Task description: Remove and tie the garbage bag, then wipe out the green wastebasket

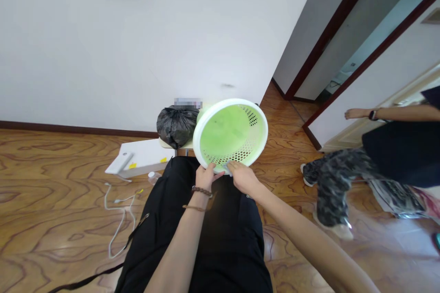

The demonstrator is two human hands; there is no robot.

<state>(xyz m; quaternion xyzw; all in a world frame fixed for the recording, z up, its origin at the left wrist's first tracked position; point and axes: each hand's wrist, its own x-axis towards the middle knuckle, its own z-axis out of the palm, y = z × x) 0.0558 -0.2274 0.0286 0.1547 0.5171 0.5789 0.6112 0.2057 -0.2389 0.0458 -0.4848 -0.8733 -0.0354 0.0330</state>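
A round basket (225,129) with a white rim and a green inside, pierced with holes, is tilted toward me above my knees. My left hand (205,176) grips the near rim, thumb on top and a finger below. Just right of it, my right hand (241,176) is closed at the same rim, its fingers pressed on a small greyish thing that I cannot make out. A tied black plastic bag (177,126) sits on a pale stool or chair, left of the basket.
On the floor at the left lie a white box-like panel (142,155), a white cable (123,210) and a clear bottle (153,177). A person in camouflage trousers (335,183) is at the right, near folded items (395,197). A white wall stands ahead, a doorway beyond.
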